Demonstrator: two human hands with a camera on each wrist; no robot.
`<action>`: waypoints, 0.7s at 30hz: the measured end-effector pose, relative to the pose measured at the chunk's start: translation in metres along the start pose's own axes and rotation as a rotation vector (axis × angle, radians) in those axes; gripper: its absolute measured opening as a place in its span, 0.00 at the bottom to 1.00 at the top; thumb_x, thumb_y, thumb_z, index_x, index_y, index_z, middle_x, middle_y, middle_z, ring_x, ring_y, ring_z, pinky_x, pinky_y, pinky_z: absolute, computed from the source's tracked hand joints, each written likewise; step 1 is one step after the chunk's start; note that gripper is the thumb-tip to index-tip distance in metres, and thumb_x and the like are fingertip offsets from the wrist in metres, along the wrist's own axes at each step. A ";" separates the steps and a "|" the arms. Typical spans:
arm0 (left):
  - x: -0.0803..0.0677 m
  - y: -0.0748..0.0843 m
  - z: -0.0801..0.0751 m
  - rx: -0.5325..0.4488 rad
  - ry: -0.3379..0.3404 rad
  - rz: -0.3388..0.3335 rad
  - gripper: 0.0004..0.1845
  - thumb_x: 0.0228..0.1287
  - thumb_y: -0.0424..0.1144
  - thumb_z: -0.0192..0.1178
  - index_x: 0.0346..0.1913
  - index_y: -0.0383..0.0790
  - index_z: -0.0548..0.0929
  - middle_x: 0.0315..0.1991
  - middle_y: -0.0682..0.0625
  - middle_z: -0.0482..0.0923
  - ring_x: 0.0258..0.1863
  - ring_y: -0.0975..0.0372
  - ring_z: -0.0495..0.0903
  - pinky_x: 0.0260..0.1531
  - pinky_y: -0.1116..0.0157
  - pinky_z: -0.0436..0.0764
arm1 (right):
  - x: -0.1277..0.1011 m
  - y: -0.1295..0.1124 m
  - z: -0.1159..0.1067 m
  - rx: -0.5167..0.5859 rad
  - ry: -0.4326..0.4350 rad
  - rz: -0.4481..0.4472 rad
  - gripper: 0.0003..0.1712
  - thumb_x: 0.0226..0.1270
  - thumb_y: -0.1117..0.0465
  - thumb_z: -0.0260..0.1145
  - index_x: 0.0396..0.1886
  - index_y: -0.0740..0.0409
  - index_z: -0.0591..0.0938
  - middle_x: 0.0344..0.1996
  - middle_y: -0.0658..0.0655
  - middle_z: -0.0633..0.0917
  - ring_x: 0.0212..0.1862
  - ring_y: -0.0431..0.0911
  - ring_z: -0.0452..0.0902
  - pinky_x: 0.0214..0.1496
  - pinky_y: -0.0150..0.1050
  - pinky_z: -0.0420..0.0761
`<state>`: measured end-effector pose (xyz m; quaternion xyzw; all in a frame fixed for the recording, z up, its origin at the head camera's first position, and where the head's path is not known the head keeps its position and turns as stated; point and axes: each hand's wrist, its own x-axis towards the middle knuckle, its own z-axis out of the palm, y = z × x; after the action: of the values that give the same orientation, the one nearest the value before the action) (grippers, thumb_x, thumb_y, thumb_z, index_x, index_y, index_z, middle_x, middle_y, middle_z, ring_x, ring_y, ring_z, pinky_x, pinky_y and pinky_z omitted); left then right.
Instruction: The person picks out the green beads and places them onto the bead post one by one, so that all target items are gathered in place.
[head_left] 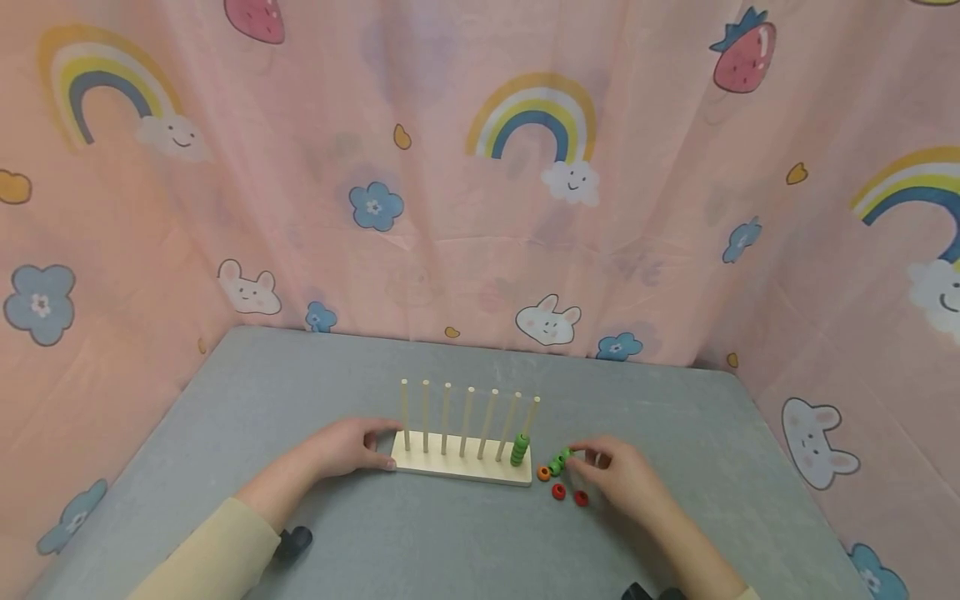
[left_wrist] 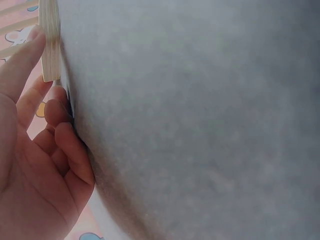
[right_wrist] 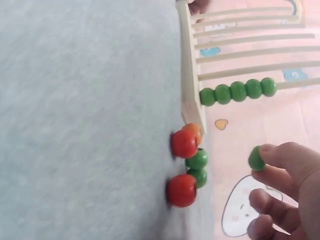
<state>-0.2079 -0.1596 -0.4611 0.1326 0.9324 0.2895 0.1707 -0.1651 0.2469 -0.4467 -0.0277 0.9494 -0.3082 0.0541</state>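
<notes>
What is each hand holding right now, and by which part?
The right hand pinches a green bead by its side at the fingertips. The left hand rests against the left end of the wooden peg base, steadying it.

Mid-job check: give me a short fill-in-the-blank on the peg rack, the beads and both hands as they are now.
1. The wooden peg rack has ___ upright pegs.
2. The beads stacked on the rightmost peg are all ___.
3. The right hand pinches one small ___ bead.
4. The left hand touches the rack's ___ end.

Missing words: seven; green; green; left
</notes>
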 end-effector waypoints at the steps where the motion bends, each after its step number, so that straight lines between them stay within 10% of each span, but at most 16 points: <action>1: 0.000 0.000 0.000 0.000 0.000 -0.001 0.30 0.53 0.49 0.75 0.62 0.53 0.81 0.25 0.53 0.70 0.25 0.62 0.67 0.26 0.63 0.64 | 0.000 -0.002 -0.001 0.007 0.014 -0.010 0.12 0.64 0.55 0.72 0.47 0.48 0.88 0.28 0.48 0.76 0.32 0.44 0.70 0.31 0.38 0.70; 21: 0.000 0.002 0.000 0.008 -0.004 -0.005 0.30 0.54 0.49 0.75 0.62 0.54 0.81 0.26 0.52 0.70 0.26 0.62 0.67 0.27 0.63 0.64 | 0.003 -0.053 -0.021 0.195 0.309 -0.228 0.12 0.67 0.57 0.70 0.49 0.49 0.87 0.31 0.49 0.78 0.34 0.46 0.71 0.32 0.35 0.75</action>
<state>-0.2074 -0.1581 -0.4604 0.1315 0.9336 0.2850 0.1730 -0.1697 0.2161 -0.3994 -0.0820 0.9028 -0.4034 -0.1248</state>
